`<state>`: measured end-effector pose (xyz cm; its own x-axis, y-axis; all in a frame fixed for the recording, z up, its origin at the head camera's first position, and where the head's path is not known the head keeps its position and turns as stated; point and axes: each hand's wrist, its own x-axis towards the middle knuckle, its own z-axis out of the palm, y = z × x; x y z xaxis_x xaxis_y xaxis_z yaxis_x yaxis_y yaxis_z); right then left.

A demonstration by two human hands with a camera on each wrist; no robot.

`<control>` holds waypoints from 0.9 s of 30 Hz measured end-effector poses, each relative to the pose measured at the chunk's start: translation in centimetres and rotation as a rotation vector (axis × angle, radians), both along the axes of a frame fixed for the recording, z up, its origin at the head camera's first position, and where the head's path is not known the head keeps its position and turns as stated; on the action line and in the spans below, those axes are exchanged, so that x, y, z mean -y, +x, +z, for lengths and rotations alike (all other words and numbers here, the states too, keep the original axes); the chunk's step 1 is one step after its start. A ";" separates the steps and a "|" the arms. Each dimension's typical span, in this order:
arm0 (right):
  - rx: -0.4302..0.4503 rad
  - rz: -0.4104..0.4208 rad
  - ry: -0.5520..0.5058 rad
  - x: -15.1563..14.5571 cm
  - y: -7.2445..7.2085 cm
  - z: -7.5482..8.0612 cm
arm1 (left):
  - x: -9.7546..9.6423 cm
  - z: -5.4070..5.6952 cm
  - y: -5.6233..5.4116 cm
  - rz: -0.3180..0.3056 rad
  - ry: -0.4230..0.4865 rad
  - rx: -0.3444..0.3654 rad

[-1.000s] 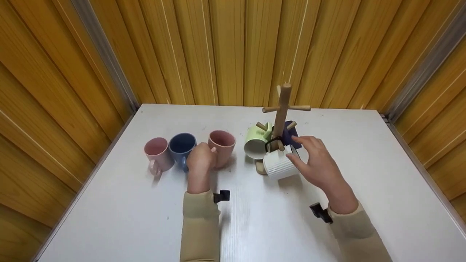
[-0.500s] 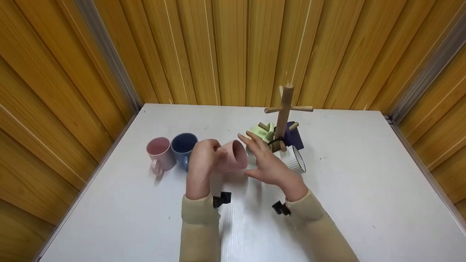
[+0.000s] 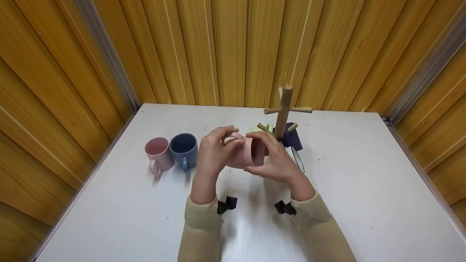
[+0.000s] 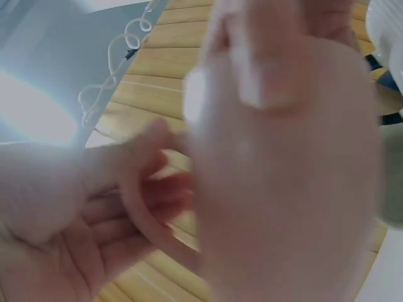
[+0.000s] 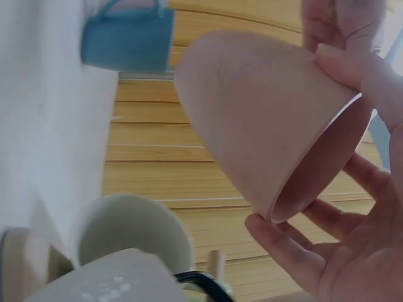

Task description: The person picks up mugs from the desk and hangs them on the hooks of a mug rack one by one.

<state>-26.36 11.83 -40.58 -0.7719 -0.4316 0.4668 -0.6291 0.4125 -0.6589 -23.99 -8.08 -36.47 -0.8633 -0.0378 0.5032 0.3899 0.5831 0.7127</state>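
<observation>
Between my two hands a pink mug (image 3: 240, 158) is held above the table, tipped on its side with its mouth to the right. My left hand (image 3: 213, 153) pinches its handle (image 3: 234, 135) from the left; the left wrist view shows the handle loop (image 4: 148, 223) among the fingers. From the other side, my right hand (image 3: 276, 160) grips the mug at the rim. In the right wrist view the right thumb lies on the mug's wall (image 5: 258, 107) and the fingertips touch the rim's opposite edge.
Behind the right hand stands a wooden mug tree (image 3: 283, 118) with bare upper pegs. A light green mug (image 5: 135, 226), a dark purple mug (image 3: 293, 138) and a white ribbed mug (image 5: 113, 280) hang low on it. A blue mug (image 3: 184, 149) and another pink mug (image 3: 162, 157) stand upright at left.
My left hand has lifted the pink mug off the table, tipped it and carried it right. My right hand has left the white mug, moved left and taken hold of the pink mug's rim.
</observation>
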 end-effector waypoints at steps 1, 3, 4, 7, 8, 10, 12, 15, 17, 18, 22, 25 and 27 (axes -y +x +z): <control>0.019 -0.027 -0.029 0.0 0.3 0.3 | -0.2 -0.1 -0.1 0.002 0.032 -0.043; 0.065 -0.077 -0.098 -0.1 0.7 0.9 | -0.6 -0.3 -0.3 0.017 0.101 -0.063; 0.093 -0.110 -0.128 -0.1 0.9 1.1 | -0.8 -0.4 -0.5 0.027 0.138 -0.046; 0.178 -0.189 -0.226 -0.3 1.2 1.7 | -1.2 -0.6 -0.9 0.054 0.236 0.068; 0.206 -0.208 -0.253 -0.4 1.2 1.8 | -1.3 -0.7 -1.1 0.054 0.262 0.111; 0.244 -0.247 -0.292 -0.7 1.1 2.1 | -1.5 -0.8 -1.4 0.052 0.302 0.188; 0.269 -0.276 -0.317 -1.1 0.8 2.1 | -1.7 -1.0 -1.8 0.042 0.330 0.243; 0.284 -0.307 -0.344 -1.7 0.4 2.2 | -2.0 -1.4 -2.3 0.006 0.378 0.285; 0.292 -0.330 -0.353 -2.1 0.2 2.1 | -2.3 -1.7 -2.7 -0.023 0.412 0.299; 0.295 -0.340 -0.356 -2.3 0.1 2.1 | -2.5 -1.9 -2.9 -0.038 0.427 0.303; 0.319 -0.373 -0.343 -2.7 -0.4 1.9 | -3.2 -2.7 -3.7 -0.066 0.463 0.305; 0.333 -0.387 -0.336 -2.8 -0.7 1.7 | -3.7 -3.4 -4.2 -0.068 0.481 0.282; 0.332 -0.397 -0.331 -2.8 -0.8 1.6 | -4.0 -3.9 -4.5 -0.060 0.497 0.272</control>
<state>-27.16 14.68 -39.00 -0.9712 0.0449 0.2338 -0.2085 0.3134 -0.9264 -28.52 -4.03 -40.36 -0.9673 -0.1601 0.1966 0.1760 0.1343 0.9752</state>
